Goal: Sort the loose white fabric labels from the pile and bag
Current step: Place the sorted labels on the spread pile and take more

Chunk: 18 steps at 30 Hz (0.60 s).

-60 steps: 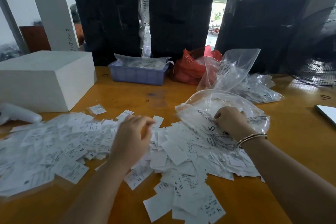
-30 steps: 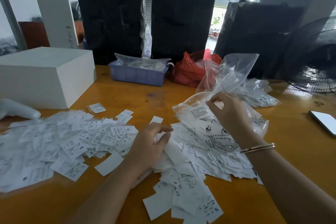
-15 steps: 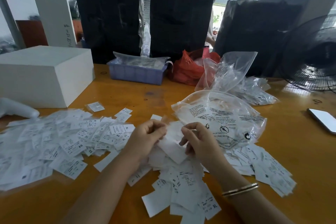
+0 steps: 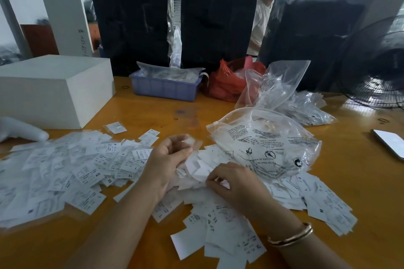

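Note:
Loose white fabric labels [image 4: 72,172] with size marks lie spread over the yellow table [image 4: 360,181], from the left edge to the right of my arms. My left hand [image 4: 168,159] is curled over the middle of the pile and holds a small bunch of white labels [image 4: 196,168]. My right hand [image 4: 236,183], with a gold bangle on the wrist, pinches at labels just right of that bunch. A clear printed plastic bag [image 4: 264,144] lies on the labels just beyond my right hand, apart from both hands.
A white box [image 4: 54,87] stands at the back left, a blue crate [image 4: 164,87] and a red bag [image 4: 227,81] behind the pile. More clear bags [image 4: 277,85] lie at the right. A phone [image 4: 391,142] and a fan [image 4: 380,67] are far right. A person stands behind black bundles.
My right hand left the clear bag and came down onto the pile beside my left hand. My left hand gathered labels and lifted slightly. A person appeared at the back.

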Available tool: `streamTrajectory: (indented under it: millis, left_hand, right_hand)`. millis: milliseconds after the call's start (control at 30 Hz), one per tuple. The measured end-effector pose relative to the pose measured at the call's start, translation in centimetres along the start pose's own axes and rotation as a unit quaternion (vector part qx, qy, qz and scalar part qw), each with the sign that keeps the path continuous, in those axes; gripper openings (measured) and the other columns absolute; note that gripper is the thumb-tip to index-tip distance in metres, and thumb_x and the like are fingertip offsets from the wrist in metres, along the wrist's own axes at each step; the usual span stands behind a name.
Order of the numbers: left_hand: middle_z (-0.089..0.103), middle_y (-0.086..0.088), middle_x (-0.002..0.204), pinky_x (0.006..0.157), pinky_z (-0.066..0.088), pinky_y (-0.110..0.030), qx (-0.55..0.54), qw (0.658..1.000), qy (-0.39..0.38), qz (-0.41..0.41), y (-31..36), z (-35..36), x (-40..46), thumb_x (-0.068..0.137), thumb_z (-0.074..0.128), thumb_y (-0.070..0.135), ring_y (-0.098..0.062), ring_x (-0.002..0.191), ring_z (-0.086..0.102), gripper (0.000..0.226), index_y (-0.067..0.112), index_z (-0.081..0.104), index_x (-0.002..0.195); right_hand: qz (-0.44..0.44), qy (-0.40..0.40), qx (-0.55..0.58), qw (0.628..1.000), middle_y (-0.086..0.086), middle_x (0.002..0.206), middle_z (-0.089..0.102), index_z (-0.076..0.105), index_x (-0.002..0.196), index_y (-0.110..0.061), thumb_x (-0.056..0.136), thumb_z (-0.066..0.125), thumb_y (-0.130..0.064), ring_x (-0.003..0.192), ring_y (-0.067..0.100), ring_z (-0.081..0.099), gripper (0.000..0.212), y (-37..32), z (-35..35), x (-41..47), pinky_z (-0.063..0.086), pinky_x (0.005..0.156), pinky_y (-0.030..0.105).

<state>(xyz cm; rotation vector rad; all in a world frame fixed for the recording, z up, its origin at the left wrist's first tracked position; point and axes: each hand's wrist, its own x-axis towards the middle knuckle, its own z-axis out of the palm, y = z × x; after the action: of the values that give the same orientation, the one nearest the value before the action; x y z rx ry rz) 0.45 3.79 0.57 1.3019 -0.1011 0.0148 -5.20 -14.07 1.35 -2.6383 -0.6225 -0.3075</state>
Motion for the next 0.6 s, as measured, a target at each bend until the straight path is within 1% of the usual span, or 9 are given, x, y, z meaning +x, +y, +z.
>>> streamTrajectory:
  millis: [100,167,267,300,367,467,533,567,600]
  left_hand:
    - [0.07,0.012,0.075,0.063,0.051,-0.015,-0.001,1.0,-0.001,0.008,-0.1,-0.1,-0.1,0.084,0.064,-0.002,-0.002,0.072,0.067,0.03,0.023,0.066,0.1]
    - [0.069,0.013,0.074,0.063,0.052,-0.017,-0.007,1.0,0.003,0.01,-0.1,-0.2,0.0,0.084,0.063,-0.002,-0.002,0.072,0.066,0.031,0.023,0.066,0.1]
    - [0.07,0.013,0.075,0.064,0.052,-0.018,-0.01,1.0,0.01,0.01,-0.1,-0.1,0.0,0.085,0.063,-0.002,-0.003,0.073,0.066,0.03,0.023,0.065,0.101]
    - [0.07,0.013,0.075,0.063,0.051,-0.018,-0.008,1.0,0.011,0.009,-0.1,0.0,0.0,0.085,0.063,-0.001,-0.002,0.073,0.067,0.03,0.024,0.065,0.101]
    - [0.07,0.012,0.077,0.063,0.051,-0.018,-0.004,1.0,0.014,0.004,-0.1,0.1,-0.1,0.085,0.063,0.0,-0.002,0.074,0.067,0.029,0.025,0.065,0.1]
    - [0.07,0.006,0.083,0.065,0.053,-0.019,-0.014,1.0,0.016,-0.004,-0.1,0.2,-0.2,0.083,0.065,0.0,-0.006,0.079,0.069,0.028,0.023,0.067,0.1]
    - [0.07,0.0,0.089,0.067,0.054,-0.02,-0.018,1.0,0.014,-0.006,0.0,0.1,-0.2,0.082,0.066,-0.001,-0.012,0.083,0.07,0.029,0.021,0.067,0.101]
    - [0.07,-0.002,0.091,0.067,0.054,-0.02,-0.017,1.0,0.01,-0.006,0.0,0.1,-0.2,0.081,0.066,-0.002,-0.014,0.085,0.071,0.03,0.02,0.067,0.101]
    - [0.07,-0.003,0.091,0.067,0.054,-0.02,-0.014,1.0,0.004,-0.006,0.1,0.1,-0.2,0.081,0.066,-0.003,-0.014,0.085,0.071,0.031,0.02,0.067,0.102]
  right_hand:
    - [0.031,0.019,0.038,0.999,-0.016,0.09,0.06,0.067,0.096,-0.027,0.091,0.055,-0.036,0.082,0.001,0.054,0.016,-0.2,0.1,0.1,0.046,0.076,0.024]
    - [0.067,0.036,0.066,0.995,-0.015,0.097,0.059,0.067,0.106,-0.027,0.091,0.053,-0.041,0.085,0.001,0.052,0.025,0.0,0.1,0.1,0.046,0.081,0.026]
    - [0.089,-0.04,-0.062,0.993,-0.013,0.124,0.049,0.051,0.133,-0.03,0.088,0.047,-0.058,0.114,0.007,0.038,0.053,0.9,0.2,0.2,0.033,0.103,0.031]
    - [0.081,-0.062,-0.099,0.99,-0.014,0.127,0.045,0.047,0.137,-0.031,0.087,0.044,-0.062,0.119,0.009,0.035,0.058,1.0,0.3,0.3,0.029,0.104,0.032]
    - [0.066,-0.067,-0.129,0.987,-0.014,0.129,0.044,0.045,0.138,-0.032,0.088,0.041,-0.061,0.121,0.01,0.035,0.058,1.0,0.3,0.3,0.027,0.104,0.032]
    - [0.052,-0.018,-0.101,0.993,-0.015,0.118,0.052,0.059,0.122,-0.03,0.091,0.047,-0.046,0.112,0.01,0.043,0.037,0.6,0.4,0.2,0.033,0.097,0.03]
    - [0.064,0.029,-0.016,0.997,-0.018,0.099,0.054,0.067,0.101,-0.027,0.09,0.056,-0.033,0.096,0.005,0.05,0.017,0.5,0.5,0.2,0.04,0.086,0.022]
    - [0.081,0.053,0.044,0.994,-0.019,0.091,0.054,0.068,0.092,-0.027,0.088,0.061,-0.028,0.086,-0.001,0.051,0.008,0.5,0.6,0.3,0.041,0.078,0.014]
    - [0.101,0.079,0.108,0.986,-0.018,0.088,0.055,0.067,0.083,-0.03,0.087,0.065,-0.021,0.081,-0.003,0.052,0.009,0.5,0.6,0.3,0.04,0.072,0.009]
